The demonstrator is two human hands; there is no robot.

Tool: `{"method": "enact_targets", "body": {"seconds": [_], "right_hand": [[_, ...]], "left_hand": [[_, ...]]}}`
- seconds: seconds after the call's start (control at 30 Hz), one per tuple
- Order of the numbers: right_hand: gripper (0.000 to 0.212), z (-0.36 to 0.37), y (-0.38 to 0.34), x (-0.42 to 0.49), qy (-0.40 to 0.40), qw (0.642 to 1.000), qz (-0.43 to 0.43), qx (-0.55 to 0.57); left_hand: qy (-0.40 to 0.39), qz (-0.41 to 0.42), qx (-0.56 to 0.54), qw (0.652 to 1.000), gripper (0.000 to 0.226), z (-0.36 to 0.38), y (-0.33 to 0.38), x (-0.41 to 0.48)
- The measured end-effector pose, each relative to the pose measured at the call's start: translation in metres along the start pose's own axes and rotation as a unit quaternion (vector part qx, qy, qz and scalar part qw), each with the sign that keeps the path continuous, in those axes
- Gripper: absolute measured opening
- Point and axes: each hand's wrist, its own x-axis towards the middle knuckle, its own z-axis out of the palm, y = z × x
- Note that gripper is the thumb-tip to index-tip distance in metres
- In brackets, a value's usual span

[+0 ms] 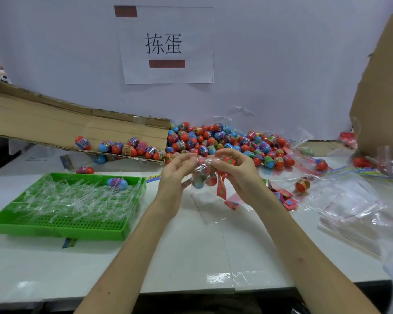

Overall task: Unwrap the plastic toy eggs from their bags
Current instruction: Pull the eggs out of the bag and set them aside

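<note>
Bright, even light from above, faint shadows, glare at near edge of the table point(218, 277), wide-angle bending toward borders, mild softness.

Left hand point(175, 175), right hand point(234, 171): both bare. Forearms behind each hand bare, slender. One small dark spot behind right hand, mid-forearm.

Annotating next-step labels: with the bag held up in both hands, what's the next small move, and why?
Likely pull apart to tear the bag open at its top. The left hand and right hand each pinch its upper edge close together, and the eggs hang inside, not yet out.
</note>
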Motion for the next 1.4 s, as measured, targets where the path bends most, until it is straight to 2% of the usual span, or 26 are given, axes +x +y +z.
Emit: {"method": "enact_targets", "body": {"seconds": [0.1,0.17,0.33,0.5,0.73,0.93,1.0,1.1,1.13,1.17,1.23,1.3,1.4], "right_hand": [[0.02,0.003,-0.002,-0.003,-0.018,0.999,-0.008,-0.025],[0.011,0.004,-0.002,-0.005,-0.029,0.999,-0.009,-0.034],[0.012,0.009,-0.002,-0.007,-0.015,0.995,-0.013,-0.094],[0.017,0.009,-0.002,-0.007,0.003,0.99,-0.04,-0.132],[0.021,0.009,0.006,-0.004,0.055,0.98,-0.079,-0.173],[0.021,0.008,0.007,-0.003,0.059,0.977,-0.094,-0.185],[0.016,0.004,0.007,-0.002,0.062,0.981,-0.072,-0.167],[0.013,-0.006,0.003,0.001,0.077,0.992,-0.012,-0.095],[0.016,-0.009,0.002,0.002,0.079,0.994,0.001,-0.072],[0.02,-0.011,0.0,0.003,0.076,0.996,0.015,-0.046],[0.026,-0.01,-0.002,0.006,0.06,0.996,0.049,0.037],[0.034,-0.009,-0.003,0.007,0.032,0.992,0.082,0.089],[0.045,-0.006,0.0,0.005,-0.024,0.995,0.089,0.034]], "left_hand": [[0.043,0.04,0.022,0.998,0.008,0.001,-0.004,-0.001],[0.068,0.053,-0.003,0.996,0.007,-0.001,-0.004,0.001],[0.089,0.071,-0.037,0.993,0.016,-0.004,-0.004,0.003],[0.088,0.075,-0.044,0.992,0.01,-0.005,-0.003,0.004],[0.093,0.047,-0.085,0.991,0.011,-0.001,-0.006,0.003],[0.073,0.015,-0.093,0.993,0.008,0.0,-0.005,0.004],[0.042,-0.013,-0.045,0.998,0.01,-0.003,-0.006,0.004],[-0.017,-0.081,-0.03,0.996,0.047,-0.002,-0.006,0.004],[-0.043,-0.098,-0.031,0.994,0.049,-0.001,-0.006,0.003],[-0.06,-0.107,-0.034,0.992,0.042,-0.001,-0.007,0.003],[-0.037,-0.107,-0.074,0.991,0.02,-0.003,-0.006,0.005],[0.014,-0.098,-0.152,0.983,0.022,-0.006,-0.005,0.007],[0.042,-0.083,-0.242,0.966,0.028,-0.01,-0.003,0.008]]}}
